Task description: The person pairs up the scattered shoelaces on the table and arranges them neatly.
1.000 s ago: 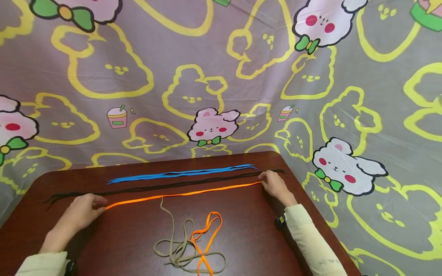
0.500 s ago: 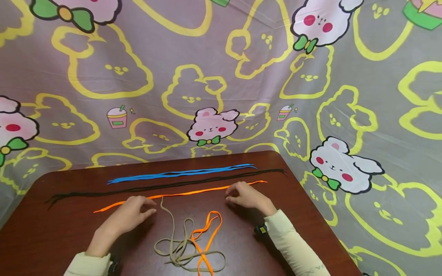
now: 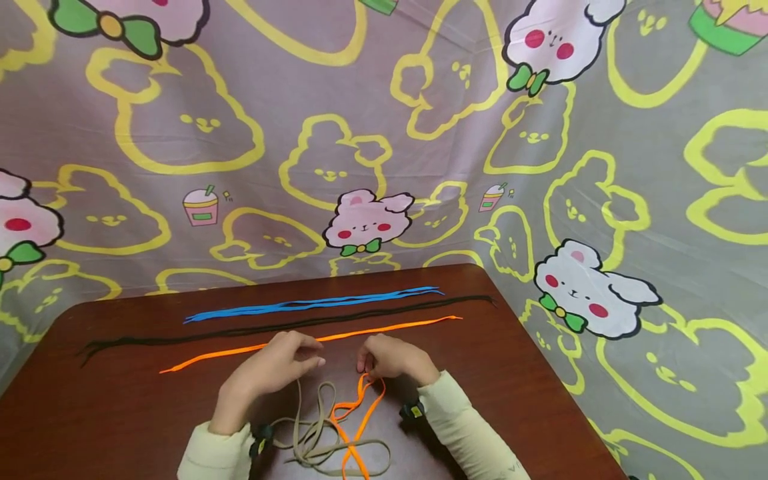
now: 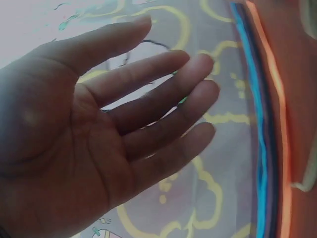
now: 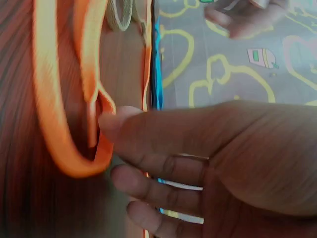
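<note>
My right hand (image 3: pixel 393 357) has come down on the top of a looped orange shoelace (image 5: pixel 49 94). In the right wrist view, thumb and forefinger pinch one bend of that loop, and the lace's tip hangs beside the thumb. My left hand (image 3: pixel 273 363) hovers palm inward over the table, holding nothing; the left wrist view shows its fingers (image 4: pixel 198 101) extended and apart. Below it a beige shoelace (image 3: pixel 298 427) lies in loose loops, tangled with the orange one. Behind both hands a second orange shoelace (image 3: pixel 384 328) is laid out straight, partly covered by the left hand.
Farther back, black shoelaces (image 3: pixel 360 313) and blue shoelaces (image 3: pixel 312 305) run side by side across the brown table (image 3: pixel 120 413). A patterned cloth (image 3: pixel 252 160) hangs behind the table and along its right side.
Both hands have left the ends of the straight orange shoelace and moved inward toward the middle. The right hand has gone to the looped orange shoelace and taken hold of it.
</note>
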A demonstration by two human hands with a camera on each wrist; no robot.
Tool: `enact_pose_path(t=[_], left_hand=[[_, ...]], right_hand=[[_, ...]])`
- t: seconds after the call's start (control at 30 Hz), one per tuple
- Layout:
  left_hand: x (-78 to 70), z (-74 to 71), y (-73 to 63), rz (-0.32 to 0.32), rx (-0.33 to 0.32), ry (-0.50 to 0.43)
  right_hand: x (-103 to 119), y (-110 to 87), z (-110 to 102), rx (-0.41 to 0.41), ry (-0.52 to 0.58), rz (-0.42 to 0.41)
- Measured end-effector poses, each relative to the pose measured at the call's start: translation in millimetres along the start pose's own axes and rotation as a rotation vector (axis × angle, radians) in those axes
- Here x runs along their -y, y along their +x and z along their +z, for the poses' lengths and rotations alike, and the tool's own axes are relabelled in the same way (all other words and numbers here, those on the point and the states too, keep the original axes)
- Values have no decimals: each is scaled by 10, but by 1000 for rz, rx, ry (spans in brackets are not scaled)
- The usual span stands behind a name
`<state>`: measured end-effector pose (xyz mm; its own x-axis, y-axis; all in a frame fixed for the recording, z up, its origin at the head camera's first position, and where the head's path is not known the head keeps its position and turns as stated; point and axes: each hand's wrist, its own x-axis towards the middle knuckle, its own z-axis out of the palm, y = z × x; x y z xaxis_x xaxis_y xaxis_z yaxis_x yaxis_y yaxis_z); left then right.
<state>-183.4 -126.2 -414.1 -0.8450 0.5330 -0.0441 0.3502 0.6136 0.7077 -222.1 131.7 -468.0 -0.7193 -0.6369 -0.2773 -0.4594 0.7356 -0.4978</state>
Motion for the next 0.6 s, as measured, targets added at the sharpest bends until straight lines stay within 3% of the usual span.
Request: enact_pose_path(t=[0.13,0.27,0.43,0.6], left_hand=[[-71,-50,-4,0,-20,-59],[-136,-96,-33,-8,-46,-69],[-224,-104,-66,-14,-53,-23],[-390,-85,-125,-50,-87,75]], right_hand=[[67,52,16,26,-11,30],[175,38,-45,25,-18,8],[373,-66,-192,-4,-39,-69],[514,-225,-293,-99,-56,-145]])
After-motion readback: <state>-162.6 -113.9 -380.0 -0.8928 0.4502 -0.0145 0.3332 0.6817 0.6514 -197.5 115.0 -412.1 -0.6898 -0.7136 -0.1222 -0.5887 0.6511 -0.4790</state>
